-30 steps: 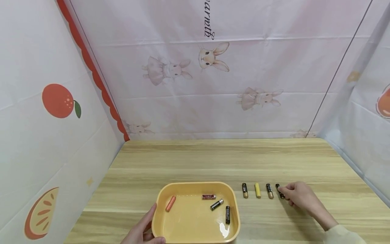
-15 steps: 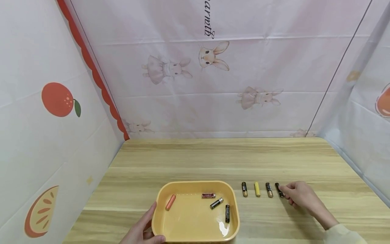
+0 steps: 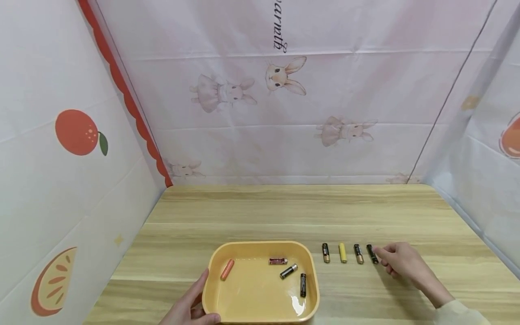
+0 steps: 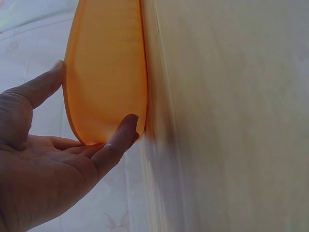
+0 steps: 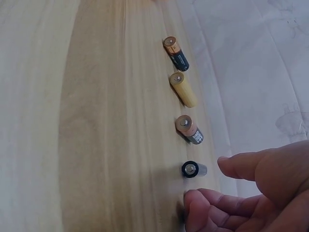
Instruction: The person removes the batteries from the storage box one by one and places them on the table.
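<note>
My left hand (image 3: 191, 302) holds the left side of a yellow plastic tray (image 3: 260, 319), with the thumb and fingers spread around its wall in the left wrist view. Lying in the tray are an orange battery (image 3: 227, 270), a red battery (image 3: 278, 261), a black-and-silver battery (image 3: 289, 271) and a black battery (image 3: 303, 285). To the right, several batteries stand in a row on the table. My right hand (image 3: 404, 259) is beside the rightmost, a black battery (image 5: 194, 169). In the right wrist view a gap shows between that battery and both thumb and fingers.
The row also has a black-and-copper battery (image 3: 359, 253), a yellow battery (image 3: 343, 253) and another black-and-copper battery (image 3: 326, 253) nearest the tray. Beneath lies a wood-grain table (image 3: 260, 212). Printed cloth walls (image 3: 260, 149) rise at the back and both sides.
My right fingertips have eased slightly right, off the rightmost black battery, which lies in its place in the row. The left hand and tray look the same.
</note>
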Motion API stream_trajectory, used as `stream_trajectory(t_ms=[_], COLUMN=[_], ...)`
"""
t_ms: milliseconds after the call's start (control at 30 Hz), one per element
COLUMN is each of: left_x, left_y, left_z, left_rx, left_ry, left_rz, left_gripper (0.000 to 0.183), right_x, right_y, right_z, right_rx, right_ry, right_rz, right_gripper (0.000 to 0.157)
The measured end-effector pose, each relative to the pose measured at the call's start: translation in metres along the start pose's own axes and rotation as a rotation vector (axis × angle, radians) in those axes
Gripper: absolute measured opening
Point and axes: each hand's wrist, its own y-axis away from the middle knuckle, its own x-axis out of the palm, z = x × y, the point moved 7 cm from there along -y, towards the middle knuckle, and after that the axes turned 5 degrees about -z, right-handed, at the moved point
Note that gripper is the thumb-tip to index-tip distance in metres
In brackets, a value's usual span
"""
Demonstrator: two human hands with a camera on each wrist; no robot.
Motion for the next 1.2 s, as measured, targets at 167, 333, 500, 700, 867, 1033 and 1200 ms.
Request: stream_trajectory(t_ms=[167,333,500,700,867,1033,1200], left_x=[-0.001,0.0,-0.001,-0.001,0.001,0.0,-0.002], left_y=[0.003,0.005,0.005,0.004,0.003,0.004,0.005], left_z=[0.001,0.0,-0.005,-0.011,-0.012,-0.013,-0.014], left_rx=[-0.019,-0.013,0.041,0.141,0.17,0.115,0.055], left_ry=[0.01,0.004,-0.022,-0.078,-0.1,-0.087,-0.051], left_rz=[-0.007,-0.002,0.011,0.052,0.055,0.032,0.023], left_gripper=[0.116,0.115,0.113,0.109,0.107,0.108,0.111], right_x=[-0.008,-0.008,0.019,0.083,0.145,0.198,0.235], right_y=[0.001,0.009,0.021,0.033,0.038,0.036,0.032], right_z=[0.02,0.066,0.131,0.198,0.224,0.237,0.239], right_rx=[-0.055,-0.134,-0.191,-0.21,-0.136,-0.088,-0.012], right_ry=[0.073,0.033,-0.162,-0.296,-0.323,-0.358,-0.387], right_rz=[-0.021,0.017,0.171,0.419,0.597,0.668,0.668], right_gripper=[0.041,0.049,0.042,0.041,0.029,0.024,0.023])
